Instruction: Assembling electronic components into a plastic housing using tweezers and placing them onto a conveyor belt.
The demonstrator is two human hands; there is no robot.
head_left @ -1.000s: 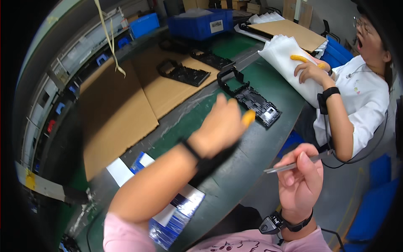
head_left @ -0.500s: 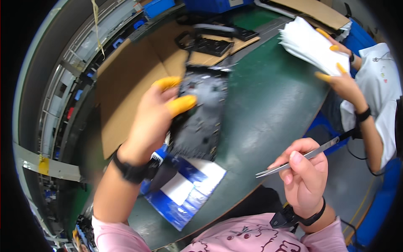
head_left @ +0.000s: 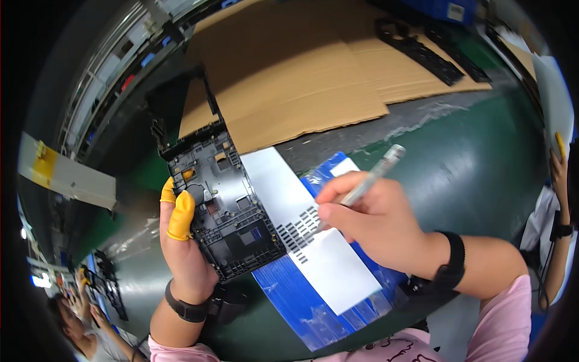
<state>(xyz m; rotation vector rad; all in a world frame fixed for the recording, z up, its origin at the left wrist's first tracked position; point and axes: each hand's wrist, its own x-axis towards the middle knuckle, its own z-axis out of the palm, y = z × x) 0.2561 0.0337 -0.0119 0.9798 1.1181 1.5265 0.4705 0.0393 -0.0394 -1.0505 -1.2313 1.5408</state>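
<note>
Black frame (head_left: 224, 187), yellow finger cots (head_left: 181, 217), black-dashed white sheet (head_left: 335, 274)

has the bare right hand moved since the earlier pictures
Yes, leftward against the green tabletop: the bare right hand, earlier seen beyond its edge, is now over the white sheet bearing small black rectangles.

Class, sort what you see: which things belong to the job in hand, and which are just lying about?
In use, judging by the hands:
black frame, in the left hand
tweezers, in the right hand, near the black strips
white sheet bearing the strips
blue board under the sheet

Apparently lying about:
cardboard
other black frames
blue bin
</note>
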